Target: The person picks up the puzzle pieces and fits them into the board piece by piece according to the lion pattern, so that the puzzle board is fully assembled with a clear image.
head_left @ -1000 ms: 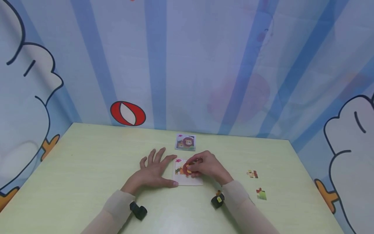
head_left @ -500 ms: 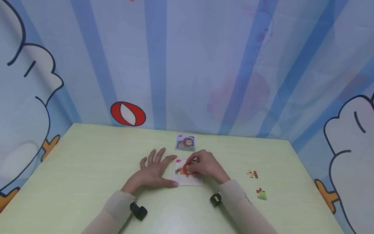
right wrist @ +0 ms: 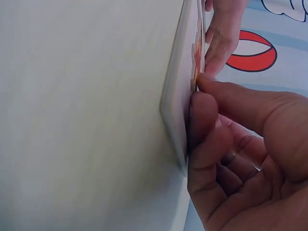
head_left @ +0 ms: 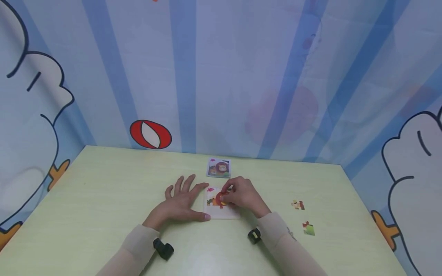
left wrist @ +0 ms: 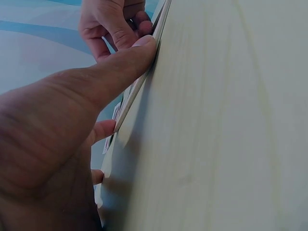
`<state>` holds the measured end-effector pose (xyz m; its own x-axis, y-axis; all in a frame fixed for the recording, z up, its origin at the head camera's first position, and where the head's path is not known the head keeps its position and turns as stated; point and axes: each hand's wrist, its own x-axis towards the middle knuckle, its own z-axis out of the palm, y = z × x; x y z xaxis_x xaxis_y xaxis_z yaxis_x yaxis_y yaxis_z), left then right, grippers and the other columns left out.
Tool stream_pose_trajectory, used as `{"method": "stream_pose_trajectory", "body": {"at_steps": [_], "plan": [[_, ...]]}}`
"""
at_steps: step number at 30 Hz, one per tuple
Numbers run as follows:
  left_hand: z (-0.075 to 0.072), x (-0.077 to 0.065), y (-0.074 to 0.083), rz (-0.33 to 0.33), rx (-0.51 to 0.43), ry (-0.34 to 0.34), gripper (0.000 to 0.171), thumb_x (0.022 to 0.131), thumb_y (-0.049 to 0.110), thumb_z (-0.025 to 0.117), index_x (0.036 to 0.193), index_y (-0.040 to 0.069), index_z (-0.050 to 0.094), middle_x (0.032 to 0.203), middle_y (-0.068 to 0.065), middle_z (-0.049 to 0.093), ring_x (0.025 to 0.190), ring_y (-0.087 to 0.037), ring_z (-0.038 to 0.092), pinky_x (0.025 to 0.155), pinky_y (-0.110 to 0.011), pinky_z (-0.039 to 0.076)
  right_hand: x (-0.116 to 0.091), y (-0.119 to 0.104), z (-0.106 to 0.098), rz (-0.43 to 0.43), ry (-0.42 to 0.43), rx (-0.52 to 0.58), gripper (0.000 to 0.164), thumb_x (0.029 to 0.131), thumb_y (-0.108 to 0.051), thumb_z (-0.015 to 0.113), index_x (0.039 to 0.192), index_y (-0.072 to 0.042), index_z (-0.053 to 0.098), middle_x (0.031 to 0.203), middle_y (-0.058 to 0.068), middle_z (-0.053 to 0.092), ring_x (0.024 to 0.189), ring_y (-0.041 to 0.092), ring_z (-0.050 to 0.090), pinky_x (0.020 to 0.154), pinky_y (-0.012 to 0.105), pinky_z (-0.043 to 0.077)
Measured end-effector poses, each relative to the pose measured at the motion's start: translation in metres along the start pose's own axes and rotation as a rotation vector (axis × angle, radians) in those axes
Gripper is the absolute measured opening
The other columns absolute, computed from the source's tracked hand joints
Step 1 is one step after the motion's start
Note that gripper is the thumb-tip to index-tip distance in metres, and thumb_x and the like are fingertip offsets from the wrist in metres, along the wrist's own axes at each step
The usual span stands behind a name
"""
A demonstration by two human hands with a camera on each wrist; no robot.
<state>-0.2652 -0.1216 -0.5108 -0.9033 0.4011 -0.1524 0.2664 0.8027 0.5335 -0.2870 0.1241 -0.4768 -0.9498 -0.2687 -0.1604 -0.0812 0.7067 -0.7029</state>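
A white puzzle board (head_left: 222,214) lies flat on the table, with joined pieces (head_left: 211,200) of an orange and brown animal picture on its upper part. My left hand (head_left: 179,205) is spread at the board's left side, its thumb and index finger touching the edge near the two left corners. Over the board's right half, my right hand (head_left: 244,196) pinches a red-brown puzzle piece (head_left: 219,198) at the picture's right side. That hand hides much of the piece and the board's right part. In the right wrist view the thumb (right wrist: 236,98) presses near the board's surface, with the other fingers curled.
A small lion picture card (head_left: 219,168) lies behind the board. Two loose puzzle pieces, one cream and brown (head_left: 298,204) and one green and red (head_left: 309,229), lie to the right. A printed cloth (head_left: 221,76) stands along the table's back edge.
My right hand has shifted slightly and its wrist has turned a little over the board. My left hand stays in place at the board's edge.
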Motion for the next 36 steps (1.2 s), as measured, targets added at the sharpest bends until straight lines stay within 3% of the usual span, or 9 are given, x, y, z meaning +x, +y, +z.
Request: {"method": "stream_pose_trajectory", "body": {"at_steps": [6, 11, 17, 26, 32, 36], "plan": [[-0.004, -0.005, 0.003, 0.028, -0.029, 0.012, 0.104, 0.076, 0.076, 0.082, 0.163, 0.037, 0.04, 0.181, -0.017, 0.009, 0.164, -0.054, -0.002, 0.119, -0.085, 0.003, -0.003, 0.002, -0.003, -0.017, 0.021, 0.029, 0.005, 0.092, -0.018, 0.085, 0.093, -0.015, 0.082, 0.067, 0.002, 0.069, 0.057, 0.014, 0.054, 0.055, 0.026, 0.043], [-0.01, -0.01, 0.01, 0.011, -0.031, 0.0, 0.103, 0.078, 0.069, 0.083, 0.164, 0.032, 0.04, 0.181, -0.018, 0.009, 0.165, -0.053, -0.002, 0.122, -0.083, 0.003, -0.007, 0.007, -0.013, -0.045, 0.033, 0.035, 0.007, 0.095, -0.022, 0.081, 0.098, -0.016, 0.081, 0.076, 0.001, 0.073, 0.066, 0.014, 0.062, 0.064, 0.028, 0.049], [-0.009, -0.009, 0.01, 0.008, -0.018, -0.009, 0.102, 0.08, 0.064, 0.083, 0.165, 0.03, 0.038, 0.182, -0.018, 0.008, 0.165, -0.052, -0.003, 0.123, -0.083, 0.003, -0.017, 0.019, -0.037, -0.007, -0.004, 0.077, 0.014, 0.098, -0.022, 0.078, 0.108, -0.013, 0.08, 0.089, 0.009, 0.079, 0.073, 0.019, 0.07, 0.068, 0.03, 0.055], [-0.006, -0.006, 0.007, 0.008, -0.029, -0.004, 0.102, 0.08, 0.063, 0.084, 0.165, 0.031, 0.038, 0.181, -0.017, 0.008, 0.165, -0.052, -0.002, 0.123, -0.082, 0.001, -0.034, 0.045, -0.078, 0.079, 0.023, 0.115, 0.024, 0.099, -0.023, 0.077, 0.118, -0.008, 0.078, 0.1, 0.015, 0.08, 0.08, 0.024, 0.075, 0.077, 0.036, 0.061], [-0.001, -0.003, 0.004, 0.021, -0.038, 0.004, 0.105, 0.078, 0.068, 0.084, 0.165, 0.034, 0.037, 0.182, -0.017, 0.006, 0.165, -0.052, -0.003, 0.122, -0.082, -0.001, -0.046, 0.067, -0.1, 0.102, 0.032, 0.081, 0.03, 0.1, -0.026, 0.077, 0.124, -0.008, 0.075, 0.106, 0.015, 0.081, 0.085, 0.022, 0.077, 0.083, 0.04, 0.064], [0.0, -0.003, 0.002, 0.022, -0.04, 0.017, 0.105, 0.077, 0.071, 0.083, 0.164, 0.035, 0.038, 0.181, -0.017, 0.008, 0.164, -0.053, -0.002, 0.121, -0.084, 0.001, -0.057, 0.082, -0.113, 0.125, 0.036, 0.032, 0.033, 0.101, -0.03, 0.076, 0.126, -0.009, 0.074, 0.108, 0.014, 0.08, 0.086, 0.022, 0.076, 0.075, 0.039, 0.061]]}}
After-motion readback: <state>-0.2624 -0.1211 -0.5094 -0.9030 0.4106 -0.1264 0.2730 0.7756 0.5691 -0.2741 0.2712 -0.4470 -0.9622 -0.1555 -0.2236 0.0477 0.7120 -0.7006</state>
